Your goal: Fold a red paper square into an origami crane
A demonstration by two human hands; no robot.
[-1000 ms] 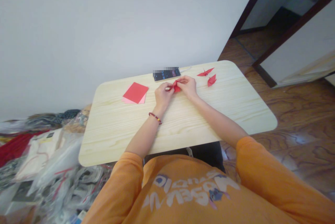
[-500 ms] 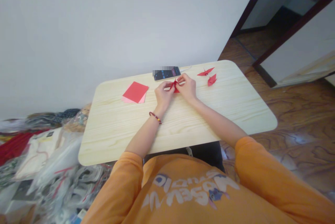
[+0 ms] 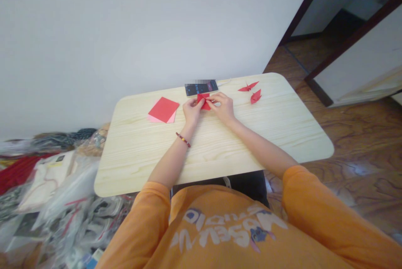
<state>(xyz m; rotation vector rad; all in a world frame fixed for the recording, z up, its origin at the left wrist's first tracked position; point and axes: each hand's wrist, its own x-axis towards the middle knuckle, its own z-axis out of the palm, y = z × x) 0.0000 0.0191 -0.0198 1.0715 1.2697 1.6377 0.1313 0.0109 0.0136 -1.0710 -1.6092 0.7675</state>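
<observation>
Little can be read for sure

The orange shirt carries large white letters in two rows across its front; a shape like S stands out in the lower row, but no whole word reads with certainty. The phone shows small blue characters on its dark screen, too blurred to make out

Paper at frame centre: solid red. Sheets left of centre: red over pink. Folded pieces right of centre: plain red. Worktop: pale cream, woodgrain streaks. Shirt, bottom: orange, white lettering, blue cartoon figure. Floor, right: brown woodgrain.
</observation>
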